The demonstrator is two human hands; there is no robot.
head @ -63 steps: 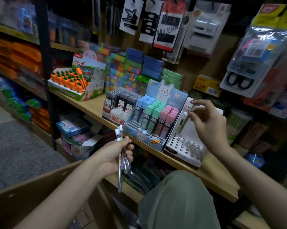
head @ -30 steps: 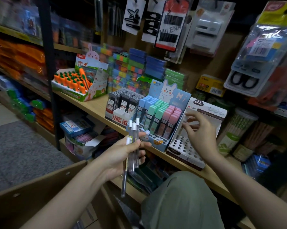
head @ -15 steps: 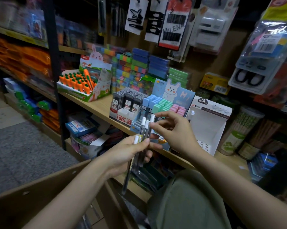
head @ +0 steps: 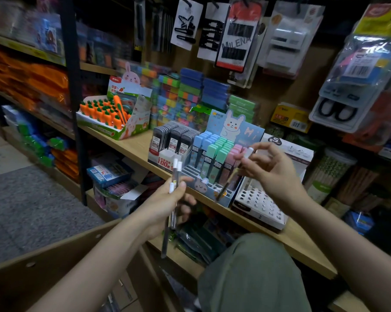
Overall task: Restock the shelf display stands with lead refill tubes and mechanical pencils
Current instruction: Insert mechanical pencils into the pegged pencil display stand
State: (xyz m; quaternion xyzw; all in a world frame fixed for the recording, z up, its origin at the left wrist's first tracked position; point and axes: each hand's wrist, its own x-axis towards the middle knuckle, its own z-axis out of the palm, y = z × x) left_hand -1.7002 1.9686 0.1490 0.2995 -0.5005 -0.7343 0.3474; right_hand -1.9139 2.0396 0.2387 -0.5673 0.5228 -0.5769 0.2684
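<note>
we see a matt wood-grain shelf (head: 136, 145), glossy plastic lead tubes (head: 214, 152), a white card pencil stand (head: 257, 208) with punched holes, and rough grey carpet (head: 32, 210) at left.

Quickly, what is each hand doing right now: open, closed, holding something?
Left hand: closed on a bunch of pencils.
Right hand: closed on one pencil.

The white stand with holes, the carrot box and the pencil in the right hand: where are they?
white stand with holes (head: 258, 202), head view, on its perforated top.
carrot box (head: 113, 131), head view, on its front wall.
pencil (head: 229, 177), head view, mid-barrel, held by the right hand (head: 269, 170).
</note>
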